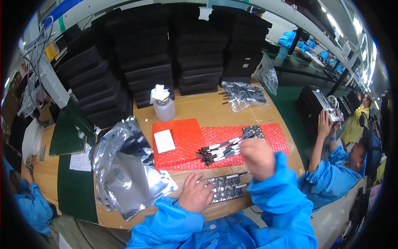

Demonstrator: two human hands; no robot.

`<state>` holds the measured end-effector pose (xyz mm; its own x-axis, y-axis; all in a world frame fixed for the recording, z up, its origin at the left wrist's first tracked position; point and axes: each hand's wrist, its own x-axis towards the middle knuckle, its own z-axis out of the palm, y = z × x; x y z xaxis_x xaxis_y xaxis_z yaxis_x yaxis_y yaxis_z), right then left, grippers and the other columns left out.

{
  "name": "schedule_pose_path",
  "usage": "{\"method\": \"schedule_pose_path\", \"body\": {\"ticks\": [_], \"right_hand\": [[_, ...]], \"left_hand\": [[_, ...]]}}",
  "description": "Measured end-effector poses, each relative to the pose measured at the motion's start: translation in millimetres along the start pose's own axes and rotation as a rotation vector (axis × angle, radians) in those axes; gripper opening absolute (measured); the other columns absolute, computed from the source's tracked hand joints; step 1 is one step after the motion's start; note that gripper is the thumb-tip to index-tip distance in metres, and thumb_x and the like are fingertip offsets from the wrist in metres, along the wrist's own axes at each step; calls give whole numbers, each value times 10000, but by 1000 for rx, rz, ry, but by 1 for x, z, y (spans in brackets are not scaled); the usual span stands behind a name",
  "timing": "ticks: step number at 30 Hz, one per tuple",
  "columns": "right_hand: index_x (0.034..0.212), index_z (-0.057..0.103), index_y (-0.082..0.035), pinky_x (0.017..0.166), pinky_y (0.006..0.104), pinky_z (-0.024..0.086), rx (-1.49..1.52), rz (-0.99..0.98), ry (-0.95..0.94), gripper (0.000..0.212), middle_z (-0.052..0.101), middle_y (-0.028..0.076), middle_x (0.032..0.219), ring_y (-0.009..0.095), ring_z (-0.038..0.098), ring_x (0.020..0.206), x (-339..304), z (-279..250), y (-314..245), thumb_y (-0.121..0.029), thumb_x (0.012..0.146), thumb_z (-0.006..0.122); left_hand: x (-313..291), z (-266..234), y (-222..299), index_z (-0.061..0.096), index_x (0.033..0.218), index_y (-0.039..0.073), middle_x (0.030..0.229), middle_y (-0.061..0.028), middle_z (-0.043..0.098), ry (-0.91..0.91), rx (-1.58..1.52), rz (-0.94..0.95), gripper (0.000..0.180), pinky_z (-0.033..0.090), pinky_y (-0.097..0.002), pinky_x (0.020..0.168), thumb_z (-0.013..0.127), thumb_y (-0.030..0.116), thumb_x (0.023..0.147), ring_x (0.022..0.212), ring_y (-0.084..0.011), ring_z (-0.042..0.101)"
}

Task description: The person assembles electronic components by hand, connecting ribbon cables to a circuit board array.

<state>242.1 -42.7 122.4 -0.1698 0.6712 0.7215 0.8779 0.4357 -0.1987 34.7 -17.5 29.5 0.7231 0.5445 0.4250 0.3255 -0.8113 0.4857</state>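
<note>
A dark circuit board panel (227, 188) with rows of small parts lies at the table's front edge. My left hand (196, 194) holds its left end, fingers curled over the edge. A thin black-and-white cable lies along the panel's top right. Above that, my right hand (258, 157) is raised with closed fingers; what they hold, if anything, is hidden. Just behind it, a bundle of short black-and-white cables (219, 152) rests on red bubble wrap (273, 141). A second circuit board panel (253, 131) lies at the bundle's far end.
Silver antistatic bags (128, 170) pile up at left. A red bubble bag (178, 139) with a white label and a white bottle (164, 109) stand beyond. Tall stacks of black foam trays (199, 54) line the back, near a clear bag of cables (244, 95). A co-worker (336, 174) sits at right.
</note>
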Motion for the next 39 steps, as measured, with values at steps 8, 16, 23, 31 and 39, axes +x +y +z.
{"method": "schedule_pose_path", "body": {"ticks": [8, 16, 23, 31, 39], "right_hand": [[796, 619, -42, 604, 317, 490, 233, 368, -437, 126, 622, 114, 745, 233, 612, 686, -21, -20, -45, -83, 681, 652], [1023, 499, -2, 624, 262, 491, 540, 769, -791, 292, 634, 86, 762, 144, 618, 696, -43, 4, -56, -113, 777, 609], [980, 543, -18, 652, 251, 491, 627, 817, -913, 209, 631, 80, 794, 123, 612, 715, -51, 3, -47, -177, 843, 538], [861, 620, -58, 635, 313, 481, 183, 534, -856, 181, 628, 110, 758, 231, 616, 689, -50, -2, -43, -217, 777, 601], [803, 622, -82, 606, 354, 474, 246, 791, -848, 191, 621, 100, 703, 258, 604, 650, -72, 7, -21, -267, 763, 598]], "left_hand": [[0, -9, 8, 612, 926, 48, 887, -109, 594, 126, -494, -97, 268, 427, -362, 809, 677, 138, 683, 886, -284, 549], [-8, -1, 8, 618, 891, 35, 838, -100, 613, -82, -647, -74, 192, 458, -322, 714, 650, 129, 726, 792, -237, 582], [-10, 5, 4, 626, 836, 37, 815, -76, 620, -23, -658, -113, 120, 465, -306, 693, 633, 81, 724, 774, -216, 591], [-2, -7, 6, 619, 804, 39, 817, -82, 617, -11, -455, -70, 148, 449, -334, 737, 664, 120, 688, 796, -234, 583], [-4, -10, 5, 598, 871, 59, 952, -80, 557, -137, -54, 332, 281, 392, -383, 874, 673, 207, 644, 979, -251, 495]]}}
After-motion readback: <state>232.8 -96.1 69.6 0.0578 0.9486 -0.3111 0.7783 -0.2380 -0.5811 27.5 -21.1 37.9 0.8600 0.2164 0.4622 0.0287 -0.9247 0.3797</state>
